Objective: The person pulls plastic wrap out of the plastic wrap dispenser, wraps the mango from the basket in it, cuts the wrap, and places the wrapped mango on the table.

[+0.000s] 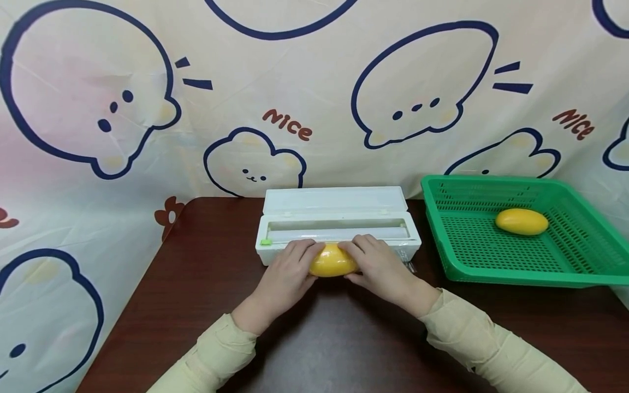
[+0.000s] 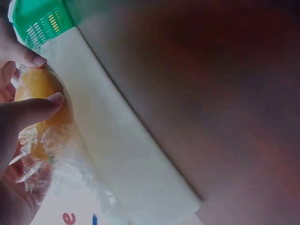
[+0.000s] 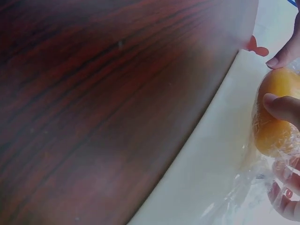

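Note:
A yellow mango [image 1: 333,261] is held between both hands, close in front of the white cling film dispenser [image 1: 339,201]. My left hand [image 1: 285,278] grips its left end, thumb on the near side and fingers over the top. The right hand [image 1: 385,270] grips the opposite end in the same way. Clear cling film [image 2: 37,173] wraps around the mango and bunches at its end in the left wrist view. From the right wrist view, more loose film [image 3: 234,197] lies along the dispenser's front. The dispenser's lid stands open and its roll [image 1: 339,233] shows inside.
On the right stands a green plastic basket [image 1: 491,275] with another yellow mango [image 1: 522,221] in it. The dark wooden table [image 1: 324,338] ends at a printed cloth [image 1: 334,109] behind and to the left. A light green slider [image 1: 266,242] sits at the dispenser's left end.

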Tool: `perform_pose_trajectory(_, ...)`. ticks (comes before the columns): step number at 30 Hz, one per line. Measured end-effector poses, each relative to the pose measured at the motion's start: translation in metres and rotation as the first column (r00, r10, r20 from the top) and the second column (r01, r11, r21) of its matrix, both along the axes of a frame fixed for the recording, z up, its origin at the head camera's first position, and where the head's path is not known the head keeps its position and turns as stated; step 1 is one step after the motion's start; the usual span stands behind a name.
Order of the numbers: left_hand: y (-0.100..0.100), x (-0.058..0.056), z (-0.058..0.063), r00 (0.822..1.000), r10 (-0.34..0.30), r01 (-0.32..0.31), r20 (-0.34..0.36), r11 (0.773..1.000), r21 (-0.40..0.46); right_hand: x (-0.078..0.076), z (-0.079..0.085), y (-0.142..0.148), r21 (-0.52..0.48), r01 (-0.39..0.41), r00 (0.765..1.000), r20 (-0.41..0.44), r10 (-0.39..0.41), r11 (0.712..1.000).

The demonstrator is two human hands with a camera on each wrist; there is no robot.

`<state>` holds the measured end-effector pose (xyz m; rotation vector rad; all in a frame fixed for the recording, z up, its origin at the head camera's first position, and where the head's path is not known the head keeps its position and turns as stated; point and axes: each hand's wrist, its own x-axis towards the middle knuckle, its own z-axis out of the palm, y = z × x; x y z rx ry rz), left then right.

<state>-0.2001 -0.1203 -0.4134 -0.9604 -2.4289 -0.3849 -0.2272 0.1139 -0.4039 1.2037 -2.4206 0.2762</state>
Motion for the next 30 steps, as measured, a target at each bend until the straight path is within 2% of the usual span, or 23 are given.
perform_pose_trajectory(10,0.0,0.001,0.016,0.994,0.0,0.0,0.113,1.0,0.001,0.003,0.01,-0.001,0.023,0.02,0.999,0.046,-0.021,1.0)
perform_pose_trajectory(19,0.001,0.001,0.019,0.986,0.007,-0.004,0.166,1.0,-0.017,0.004,0.011,0.0,-0.03,-0.001,0.997,0.079,0.003,1.0)
perform_pose_trajectory(30,0.001,0.0,0.02,0.967,0.039,-0.03,0.251,0.999,-0.042,0.005,0.013,-0.003,-0.007,0.019,0.989,0.148,-0.018,1.0)
